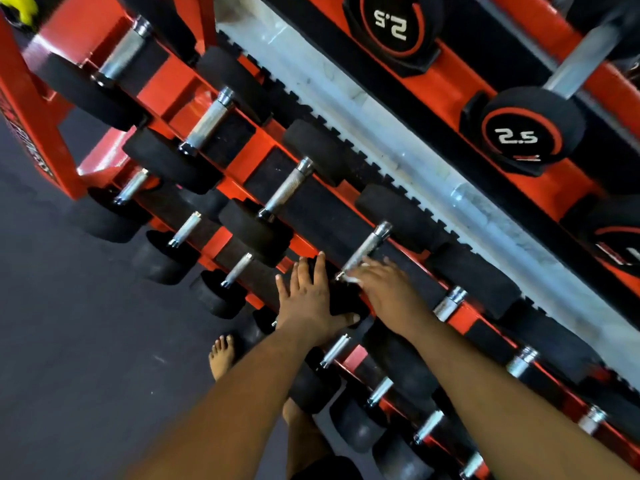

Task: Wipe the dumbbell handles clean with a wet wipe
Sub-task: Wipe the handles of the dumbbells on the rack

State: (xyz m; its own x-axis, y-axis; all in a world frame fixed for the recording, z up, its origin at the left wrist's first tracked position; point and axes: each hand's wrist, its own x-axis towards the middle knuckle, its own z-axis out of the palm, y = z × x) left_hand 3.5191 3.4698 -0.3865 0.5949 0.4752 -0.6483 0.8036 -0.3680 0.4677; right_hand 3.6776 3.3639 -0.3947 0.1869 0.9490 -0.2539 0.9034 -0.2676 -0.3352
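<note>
Black dumbbells with knurled steel handles lie in rows on a red rack (346, 358). My left hand (308, 303) rests flat with straight fingers on the near black head (346, 299) of one middle-row dumbbell. My right hand (384, 289) holds a white wet wipe (351, 278), a small piece of which shows at its fingertips, against the lower end of that dumbbell's handle (369, 245). The right hand is a little blurred.
More dumbbells fill the rack: a handle (289, 187) to the left, another handle (450, 303) to the right, and 2.5-marked dumbbells (517, 136) on the upper shelf. Dark floor (69, 341) lies on the left. My bare feet (221, 355) stand by the lowest row.
</note>
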